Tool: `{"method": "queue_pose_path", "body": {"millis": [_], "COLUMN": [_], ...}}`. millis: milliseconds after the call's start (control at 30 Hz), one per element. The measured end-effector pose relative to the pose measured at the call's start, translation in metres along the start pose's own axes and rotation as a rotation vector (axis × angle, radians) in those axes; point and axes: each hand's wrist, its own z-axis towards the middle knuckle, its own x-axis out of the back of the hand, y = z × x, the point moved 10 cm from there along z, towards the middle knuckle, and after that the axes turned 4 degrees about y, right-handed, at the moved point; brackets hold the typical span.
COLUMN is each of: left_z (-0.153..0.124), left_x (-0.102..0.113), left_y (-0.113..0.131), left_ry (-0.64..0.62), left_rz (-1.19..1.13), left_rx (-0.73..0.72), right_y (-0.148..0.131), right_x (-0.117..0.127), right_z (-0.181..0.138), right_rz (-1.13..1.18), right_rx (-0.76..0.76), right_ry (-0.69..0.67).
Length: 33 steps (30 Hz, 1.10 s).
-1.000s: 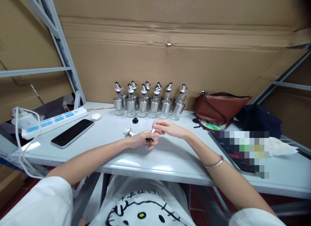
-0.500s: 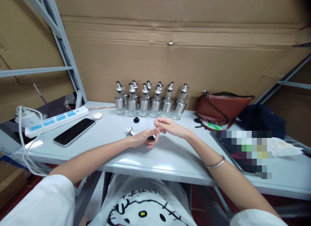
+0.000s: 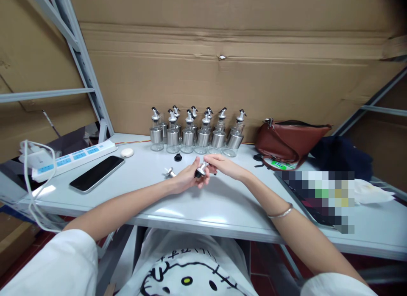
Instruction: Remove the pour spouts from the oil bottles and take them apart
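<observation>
Just above the table, a silver-and-black bottle pourer (image 3: pixel 201 170) lies tilted between my hands. My left hand (image 3: pixel 187 179) is closed around its black lower end, thumb on top. The fingers of my right hand (image 3: pixel 226 165) pinch its slim upper end; some fingertips are hidden. Beside my left hand a second silver pourer part (image 3: pixel 171 172) rests on the table. A small black stopper (image 3: pixel 178 157) sits farther back. Behind it stand several glass bottles (image 3: pixel 188 139) with steel bands, many with pourers on top.
A phone (image 3: pixel 97 173), a white power strip (image 3: pixel 76 159) and a round white case (image 3: pixel 127 152) lie on the left. To the right are a brown bag (image 3: pixel 286 141), black bits (image 3: pixel 258 157) and a tablet-like device (image 3: pixel 305 202), partly blurred. Cardboard (image 3: pixel 222 84) walls the back.
The pourer has turned up into view between my hands, its silver body now showing. My left thumb has lifted, and my right fingers have come onto the pourer's upper end.
</observation>
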Motion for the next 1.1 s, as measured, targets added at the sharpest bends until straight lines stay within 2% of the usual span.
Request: {"method": "queue_pose_path", "body": {"millis": [100, 233, 367, 500, 633, 833, 967, 1100], "left_z": [0.002, 0.005, 0.006, 0.006, 0.003, 0.002, 0.002, 0.000], "left_x": [0.003, 0.008, 0.012, 0.022, 0.026, 0.019, 0.021, 0.025], "left_y": [0.000, 0.000, 0.005, 0.015, 0.027, 0.032, 0.035, 0.044], "left_ry": [0.024, 0.055, 0.064, 0.145, 0.193, 0.099, 0.116, 0.193], "left_rz": [-0.044, -0.063, 0.016, 0.169, 0.223, 0.306, 0.354, 0.356], "left_rx": [0.003, 0.020, -0.003, -0.099, -0.227, -0.278, -0.319, -0.389], "right_y": [0.002, 0.004, 0.003, 0.004, 0.008, 0.010, 0.012, 0.003], "right_x": [0.003, -0.001, -0.002, 0.007, 0.014, 0.018, 0.018, 0.031], "right_z": [0.001, 0.002, 0.002, 0.004, 0.006, 0.005, 0.004, 0.003], "right_rz": [0.043, 0.112, 0.104, 0.074, 0.083, 0.069, 0.053, -0.131], "right_rx": [-0.001, -0.008, -0.009, -0.007, -0.005, -0.018, -0.046, 0.072], "right_ry": [0.024, -0.012, -0.016, 0.064, 0.129, 0.168, 0.178, 0.354]}}
